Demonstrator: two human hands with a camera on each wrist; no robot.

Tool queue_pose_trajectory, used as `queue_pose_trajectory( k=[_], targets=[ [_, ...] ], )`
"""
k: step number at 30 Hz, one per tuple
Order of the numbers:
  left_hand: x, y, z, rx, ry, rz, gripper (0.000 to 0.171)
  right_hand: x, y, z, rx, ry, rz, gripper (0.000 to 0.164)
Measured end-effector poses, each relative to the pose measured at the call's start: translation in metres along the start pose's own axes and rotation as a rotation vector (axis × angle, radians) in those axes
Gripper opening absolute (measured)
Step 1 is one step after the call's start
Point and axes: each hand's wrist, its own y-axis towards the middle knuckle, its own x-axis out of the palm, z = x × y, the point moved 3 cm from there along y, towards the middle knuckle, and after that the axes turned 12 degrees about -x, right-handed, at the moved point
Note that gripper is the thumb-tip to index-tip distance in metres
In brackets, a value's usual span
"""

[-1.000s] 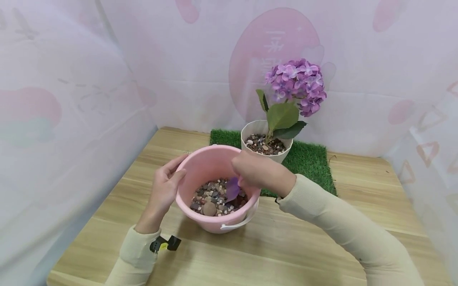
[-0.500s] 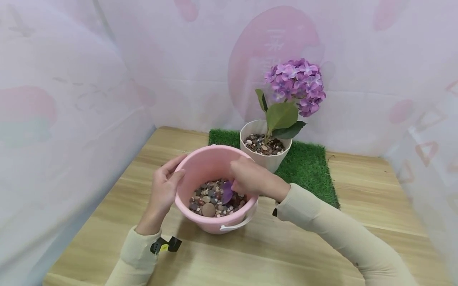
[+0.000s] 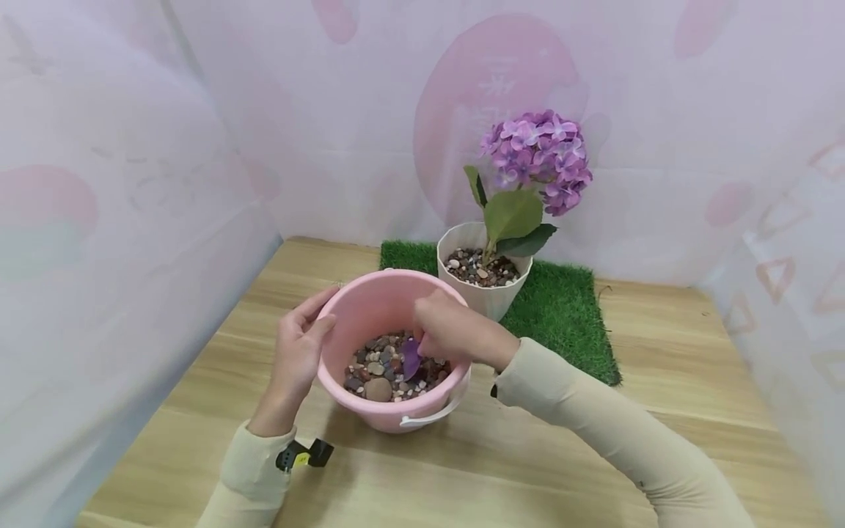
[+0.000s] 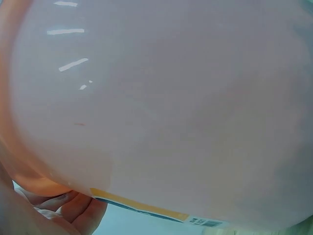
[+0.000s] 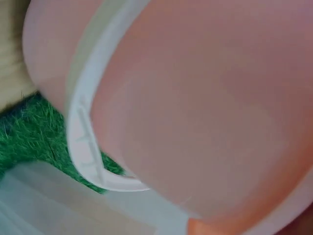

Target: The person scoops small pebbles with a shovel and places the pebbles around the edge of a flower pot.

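Two hands (image 3: 295,352) (image 3: 452,328), one bucket (image 3: 378,302), one scoop (image 3: 411,359), one pot (image 3: 496,299), one plant (image 3: 513,214), one mat (image 3: 564,323).

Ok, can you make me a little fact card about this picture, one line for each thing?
left hand: grips the rim of the bucket
right hand: reaches into the bucket, holding a scoop
bucket: pink, with a white handle
scoop: purple, down at the stones
stones: many colours, inside the bucket
flower: purple, in a white pot
pot: on a green mat

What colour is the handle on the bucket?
The handle is white; it shows best in the right wrist view.
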Motion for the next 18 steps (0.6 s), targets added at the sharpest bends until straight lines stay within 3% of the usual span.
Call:
queue_pose_trajectory(
  k=[3, 7, 10, 14, 18],
  targets=[
    [-0.003, -0.003, -0.003, -0.013, 0.006, -0.001, 0.041, 0.003, 0.005, -0.009, -0.045, -0.010, -0.008, 0.035],
    [-0.002, -0.008, -0.005, -0.021, 0.005, -0.001, 0.042, 0.005, 0.008, -0.014, -0.090, 0.005, 0.006, 0.030],
    [0.000, -0.010, -0.004, -0.004, 0.007, 0.009, 0.041, 0.007, 0.007, -0.011, -0.040, 0.024, -0.010, 0.030],
    [0.000, -0.008, -0.001, 0.008, 0.009, 0.002, 0.041, 0.009, 0.005, -0.008, 0.048, 0.011, -0.066, 0.041],
    [-0.001, -0.004, 0.003, 0.019, 0.009, 0.000, 0.042, 0.008, 0.007, -0.008, 0.052, 0.008, -0.022, 0.037]
  ],
)
